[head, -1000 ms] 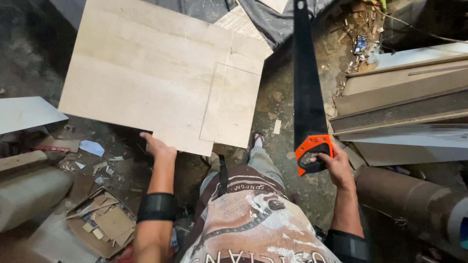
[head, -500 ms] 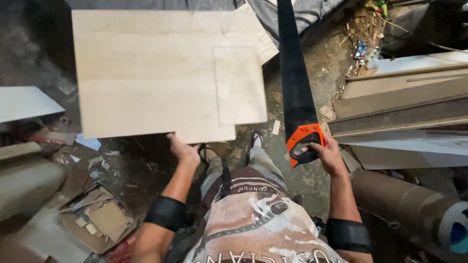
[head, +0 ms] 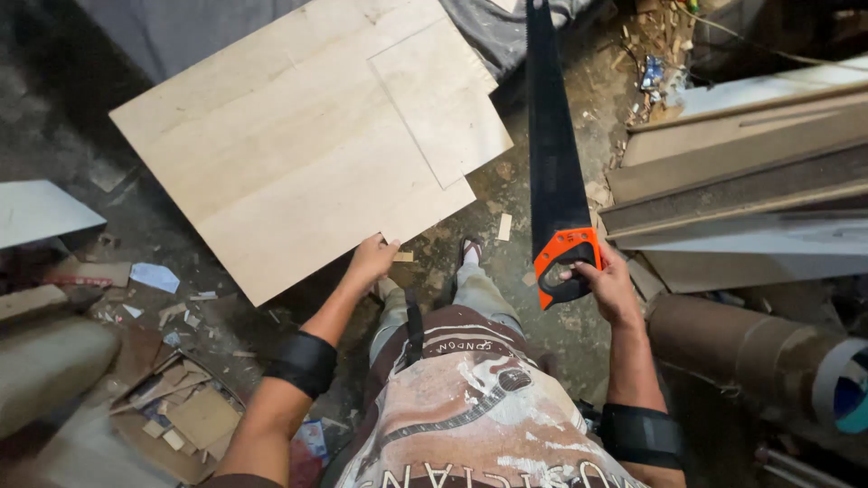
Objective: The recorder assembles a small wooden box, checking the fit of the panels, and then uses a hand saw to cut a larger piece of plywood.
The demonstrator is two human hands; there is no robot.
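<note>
Light is falling from overhead onto the pale plywood sheet (head: 298, 154), leaving it bright while the floor (head: 542, 334) around it is sitting dim. Corners are sinking into shadow. The wide lens is bending the edges; detail is staying sharp.

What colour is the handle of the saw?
Orange and black handle on the long black-bladed handsaw, seen in the head view.

Stacked long boards (head: 741, 172) at right, cardboard tube (head: 750, 348), wood scraps (head: 181, 407) at left, white sheet (head: 41, 210)
</note>
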